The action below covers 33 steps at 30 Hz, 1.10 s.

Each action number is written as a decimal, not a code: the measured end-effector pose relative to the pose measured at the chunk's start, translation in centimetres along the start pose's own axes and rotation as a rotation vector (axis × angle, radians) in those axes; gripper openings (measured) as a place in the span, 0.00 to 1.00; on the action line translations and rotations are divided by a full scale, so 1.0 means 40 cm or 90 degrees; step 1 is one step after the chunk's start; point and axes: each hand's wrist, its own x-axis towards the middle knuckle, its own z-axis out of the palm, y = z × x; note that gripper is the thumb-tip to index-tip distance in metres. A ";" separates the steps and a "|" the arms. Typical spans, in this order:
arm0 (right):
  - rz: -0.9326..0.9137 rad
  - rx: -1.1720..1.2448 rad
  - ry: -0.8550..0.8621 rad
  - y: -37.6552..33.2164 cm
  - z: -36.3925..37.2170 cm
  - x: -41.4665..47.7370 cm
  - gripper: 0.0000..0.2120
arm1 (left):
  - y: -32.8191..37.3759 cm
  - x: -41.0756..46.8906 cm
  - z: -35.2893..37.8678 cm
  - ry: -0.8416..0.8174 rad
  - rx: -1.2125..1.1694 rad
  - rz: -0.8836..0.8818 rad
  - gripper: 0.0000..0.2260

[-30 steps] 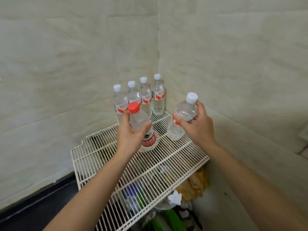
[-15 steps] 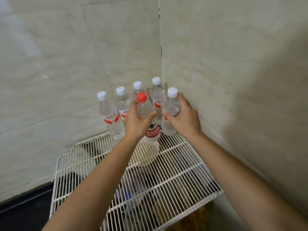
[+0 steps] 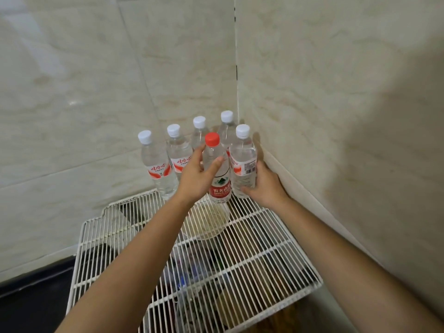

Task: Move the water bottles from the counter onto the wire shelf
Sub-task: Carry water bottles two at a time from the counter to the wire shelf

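A white wire shelf [image 3: 252, 248] fills the corner between two tiled walls. Several white-capped water bottles [image 3: 157, 164] stand in a row along its back edge. In front of them a red-capped bottle [image 3: 219, 186] stands upright on the shelf. My left hand [image 3: 197, 176] holds it, thumb across the front and fingers behind. Just to its right, a white-capped bottle [image 3: 242, 162] stands close to the right wall. My right hand [image 3: 265, 186] grips its lower part from the right side.
Through the wires I see a pale bowl [image 3: 206, 222] and dim clutter on a lower level. A dark counter surface [image 3: 28, 299] lies at the lower left. The right wall [image 3: 336, 140] runs close beside my right hand.
Both hands carried their bottles back into the corner and set them down upright on the shelf beside the row. My view moved closer and higher over the shelf.
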 end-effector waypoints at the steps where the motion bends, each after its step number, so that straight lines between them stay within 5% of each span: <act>1: 0.009 0.003 0.008 0.005 0.005 -0.002 0.39 | 0.001 0.000 0.005 0.012 -0.009 -0.004 0.26; 6: 0.010 0.002 0.015 0.008 0.007 -0.004 0.40 | 0.004 -0.004 0.022 0.024 -0.027 -0.016 0.29; 12: -0.031 -0.023 0.024 -0.040 -0.024 -0.046 0.53 | 0.020 -0.044 -0.011 -0.022 0.009 -0.010 0.31; 19: -0.210 -0.253 0.238 -0.068 0.014 -0.149 0.32 | -0.069 -0.243 -0.128 0.128 0.397 0.061 0.30; 26: -0.393 -0.288 0.098 -0.081 0.278 -0.287 0.34 | -0.230 -0.600 -0.272 0.167 0.588 -0.128 0.32; 33: -0.462 -0.279 -0.051 -0.370 0.542 -0.407 0.36 | -0.241 -0.872 -0.564 0.312 0.652 -0.210 0.29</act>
